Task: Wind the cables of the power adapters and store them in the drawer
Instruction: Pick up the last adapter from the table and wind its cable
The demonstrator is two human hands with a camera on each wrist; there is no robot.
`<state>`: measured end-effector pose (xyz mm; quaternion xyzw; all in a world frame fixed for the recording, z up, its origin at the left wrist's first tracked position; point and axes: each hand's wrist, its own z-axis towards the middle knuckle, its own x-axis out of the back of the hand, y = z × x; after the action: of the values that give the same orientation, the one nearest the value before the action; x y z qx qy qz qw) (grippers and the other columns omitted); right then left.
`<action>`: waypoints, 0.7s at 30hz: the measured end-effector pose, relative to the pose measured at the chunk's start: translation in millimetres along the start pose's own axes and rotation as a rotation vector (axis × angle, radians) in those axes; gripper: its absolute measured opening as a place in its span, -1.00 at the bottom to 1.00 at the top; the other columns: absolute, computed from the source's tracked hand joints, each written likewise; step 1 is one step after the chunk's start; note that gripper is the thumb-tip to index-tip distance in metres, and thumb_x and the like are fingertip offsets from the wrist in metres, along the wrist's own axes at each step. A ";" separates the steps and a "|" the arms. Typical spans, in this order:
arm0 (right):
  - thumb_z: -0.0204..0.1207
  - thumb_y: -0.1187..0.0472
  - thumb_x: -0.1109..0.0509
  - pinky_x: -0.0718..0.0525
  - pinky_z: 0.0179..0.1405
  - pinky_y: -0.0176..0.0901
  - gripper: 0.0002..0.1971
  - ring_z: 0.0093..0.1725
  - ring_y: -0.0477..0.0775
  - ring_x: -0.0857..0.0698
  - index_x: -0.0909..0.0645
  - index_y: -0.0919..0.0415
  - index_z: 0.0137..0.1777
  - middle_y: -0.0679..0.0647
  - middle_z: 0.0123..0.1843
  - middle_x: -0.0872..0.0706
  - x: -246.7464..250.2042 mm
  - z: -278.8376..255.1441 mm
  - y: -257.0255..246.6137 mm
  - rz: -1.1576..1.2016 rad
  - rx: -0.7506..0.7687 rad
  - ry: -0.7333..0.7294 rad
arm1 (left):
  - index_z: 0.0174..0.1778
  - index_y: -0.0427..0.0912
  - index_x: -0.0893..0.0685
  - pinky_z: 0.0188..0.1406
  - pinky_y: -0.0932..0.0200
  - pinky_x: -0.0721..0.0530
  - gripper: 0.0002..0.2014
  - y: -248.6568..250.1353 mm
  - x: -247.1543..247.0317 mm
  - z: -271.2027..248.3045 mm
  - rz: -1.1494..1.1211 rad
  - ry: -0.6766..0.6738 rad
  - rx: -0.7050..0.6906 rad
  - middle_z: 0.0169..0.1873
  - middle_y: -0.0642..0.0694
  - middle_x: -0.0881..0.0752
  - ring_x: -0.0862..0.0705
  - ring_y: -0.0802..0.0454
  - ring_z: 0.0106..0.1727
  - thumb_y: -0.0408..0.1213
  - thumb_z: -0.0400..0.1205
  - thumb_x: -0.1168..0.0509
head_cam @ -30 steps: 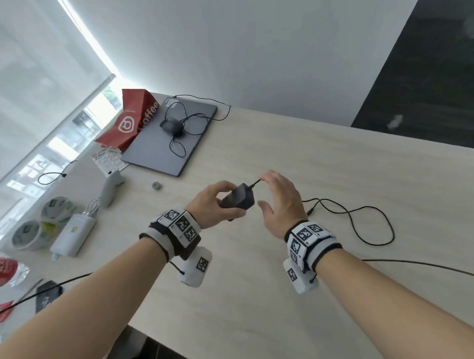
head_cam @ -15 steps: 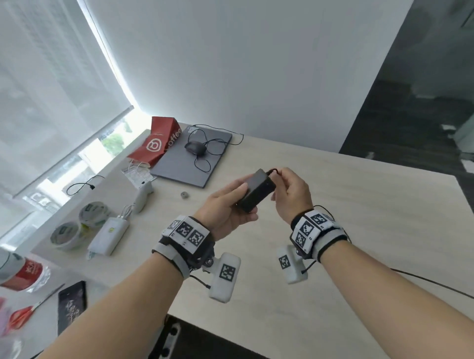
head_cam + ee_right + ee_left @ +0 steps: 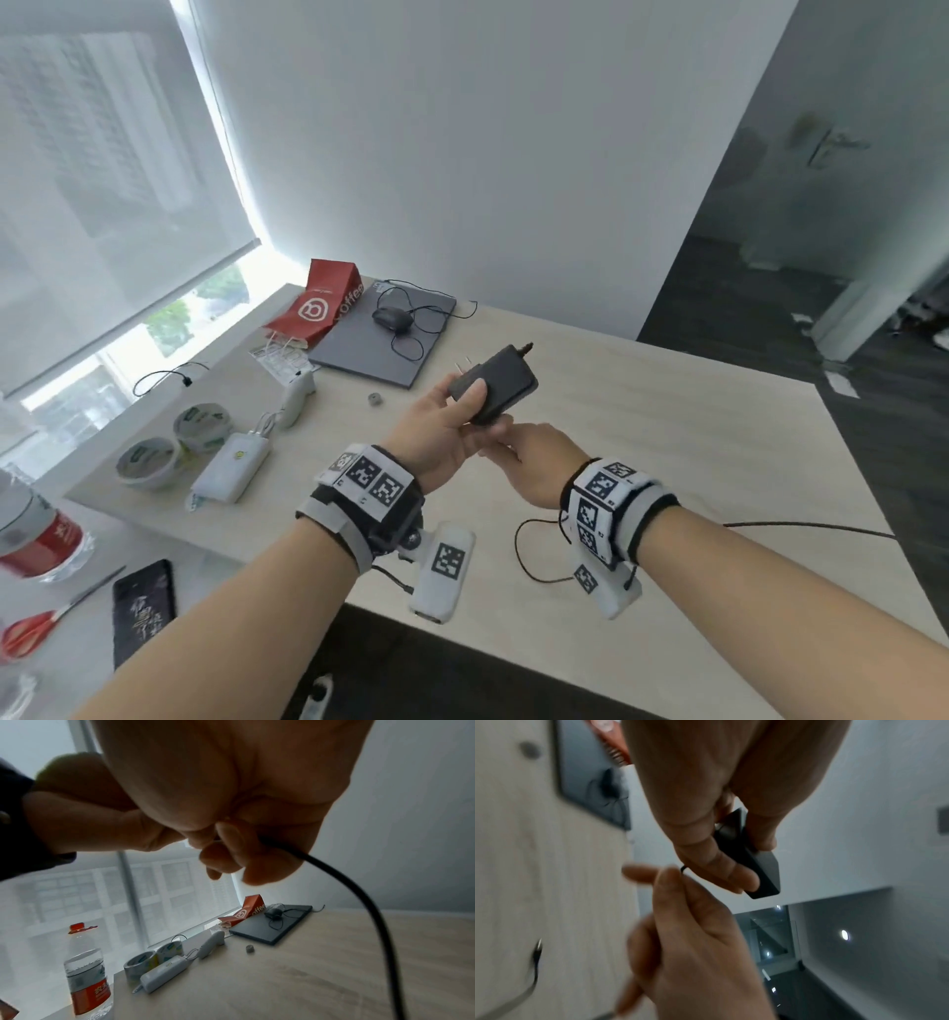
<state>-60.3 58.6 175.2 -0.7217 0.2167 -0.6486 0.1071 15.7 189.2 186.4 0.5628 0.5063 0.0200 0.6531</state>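
Note:
My left hand (image 3: 447,437) grips a black power adapter (image 3: 495,383) above the table, thumb on its top face; the left wrist view shows the adapter (image 3: 754,870) between thumb and fingers. Its two plug prongs point toward the laptop. Just below it, my right hand (image 3: 534,462) pinches the adapter's thin black cable (image 3: 359,898) between thumb and fingers. The cable (image 3: 534,570) loops down by my right wrist and trails off to the right over the table. A white power adapter (image 3: 231,467) with a bundled white cable lies at the table's left. No drawer is in view.
A closed grey laptop (image 3: 380,339) with a wired mouse (image 3: 393,318) and a red paper bag (image 3: 321,308) lie at the far left. Two tape rolls (image 3: 172,447), a water bottle (image 3: 36,534), a phone (image 3: 144,611) and red scissors (image 3: 31,632) sit nearer left.
Both hands lifted the black adapter off the table. My right hand slid from the cable's root at the adapter's far end to below the adapter, still holding cable.

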 end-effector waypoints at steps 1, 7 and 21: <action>0.69 -0.11 -0.10 -0.56 -0.04 -0.04 -0.64 -0.01 0.17 -0.67 -0.64 0.09 0.06 0.10 -0.04 -0.74 6.4 -2.6 -0.7 -0.019 0.000 -0.019 | 0.17 -0.24 -0.55 -0.17 0.15 -0.81 -0.84 7.1 0.0 -1.3 0.109 0.039 -0.053 -0.02 -0.27 -0.66 -0.72 -0.12 -0.24 -0.41 0.68 -0.23; 0.58 -0.07 -0.32 -0.55 -0.23 -0.06 -0.71 -0.28 0.08 -0.59 -0.64 0.06 -0.28 -0.02 -0.38 -0.64 60.9 -19.0 -8.9 -0.144 0.132 0.123 | 0.13 0.03 -0.57 -0.20 -0.12 -0.80 -0.68 31.4 23.9 4.1 1.261 0.069 -0.192 -0.06 -0.08 -0.76 -0.74 -0.05 -0.34 -0.32 0.51 -0.44; 0.63 0.11 -0.34 -0.43 -0.47 -0.26 -0.74 -0.51 -0.07 -0.45 -0.74 0.21 -0.20 0.02 -0.46 -0.58 50.1 -13.0 27.8 0.543 -0.011 0.241 | 0.16 -0.25 -0.60 -0.07 0.11 -0.77 -0.72 16.1 -21.4 -11.8 0.200 -0.149 -0.142 0.05 -0.29 -0.65 -0.73 -0.08 -0.12 -0.45 0.54 -0.39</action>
<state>-74.7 13.0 209.5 -0.5556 0.4166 -0.6760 0.2465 6.0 190.8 214.0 0.5629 0.3949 0.0788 0.7218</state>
